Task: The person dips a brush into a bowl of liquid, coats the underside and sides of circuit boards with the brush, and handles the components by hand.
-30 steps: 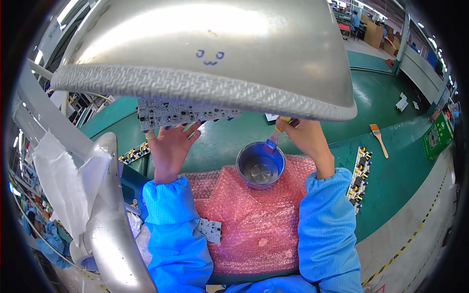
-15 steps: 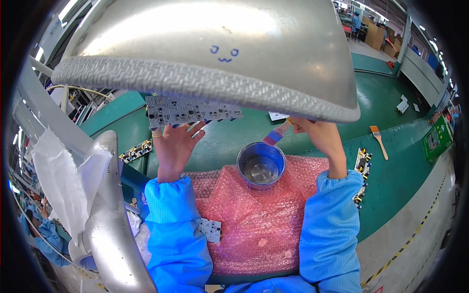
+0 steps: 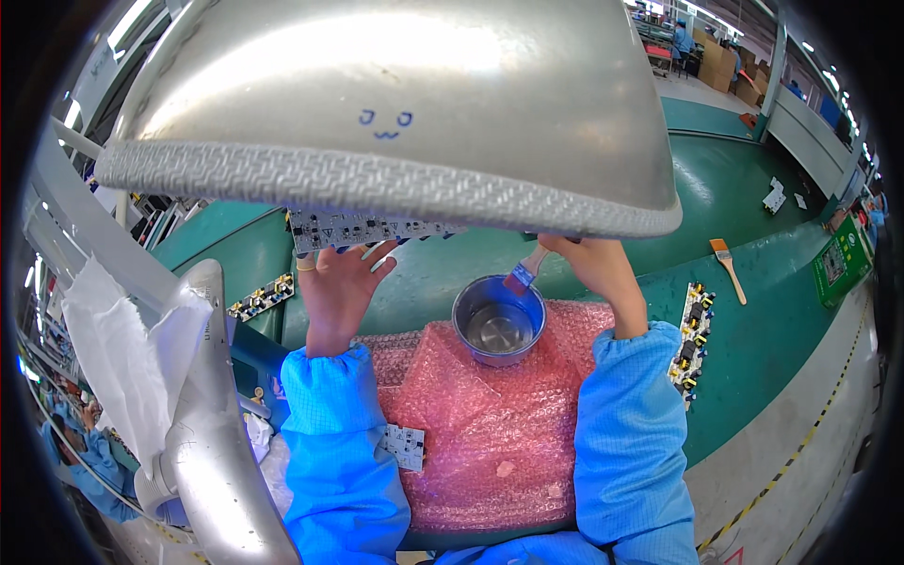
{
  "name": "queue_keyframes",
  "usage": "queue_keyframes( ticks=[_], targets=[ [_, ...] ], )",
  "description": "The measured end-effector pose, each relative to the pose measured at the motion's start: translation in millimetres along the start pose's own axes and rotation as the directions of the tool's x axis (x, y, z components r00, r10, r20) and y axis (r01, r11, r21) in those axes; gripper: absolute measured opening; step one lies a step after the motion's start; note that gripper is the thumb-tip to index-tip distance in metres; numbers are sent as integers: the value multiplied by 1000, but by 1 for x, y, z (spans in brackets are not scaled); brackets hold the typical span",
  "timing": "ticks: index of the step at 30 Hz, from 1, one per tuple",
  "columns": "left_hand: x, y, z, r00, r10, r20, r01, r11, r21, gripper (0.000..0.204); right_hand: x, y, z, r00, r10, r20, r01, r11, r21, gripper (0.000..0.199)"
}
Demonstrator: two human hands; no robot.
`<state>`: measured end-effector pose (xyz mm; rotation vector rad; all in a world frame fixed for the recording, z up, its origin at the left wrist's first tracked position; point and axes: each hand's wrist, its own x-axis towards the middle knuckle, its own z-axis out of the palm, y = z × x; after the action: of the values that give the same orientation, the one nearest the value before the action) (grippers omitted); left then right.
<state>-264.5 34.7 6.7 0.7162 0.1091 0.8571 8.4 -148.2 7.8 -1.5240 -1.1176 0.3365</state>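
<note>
We see the left hand (image 3: pixel 341 290) with fingers spread, their tips meeting the near edge of a populated circuit board (image 3: pixel 363 227), perhaps to keep its face clear; how firmly they grip it, we cannot tell. The right hand's (image 3: pixel 603 275) fingers are closed on the handle of a flat brush (image 3: pixel 523 274), partly hidden by the metal lamp hood (image 3: pixel 405 71). Its bristles point down at the metal cup's (image 3: pixel 498 355) far rim — probably so drips fall inside. The cup sits on pink bubble wrap (image 3: pixel 499 424), likely as padding, between both forearms — handy for either side.
</note>
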Motion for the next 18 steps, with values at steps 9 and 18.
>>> queue_keyframes(
  ticks=[9, 18],
  targets=[
    [3, -5, 1, 1000, 8, 6, -8, 1000, -26, 65, -10, -40, -24, 966, -113, -231, 95, 992, -88, 21],
    [-1, -34, 2, 999, -30, 19, 32, 996, -81, 53, -9, -50, -2, 937, 109, -333, 175, 677, 715, 20]
  ],
)
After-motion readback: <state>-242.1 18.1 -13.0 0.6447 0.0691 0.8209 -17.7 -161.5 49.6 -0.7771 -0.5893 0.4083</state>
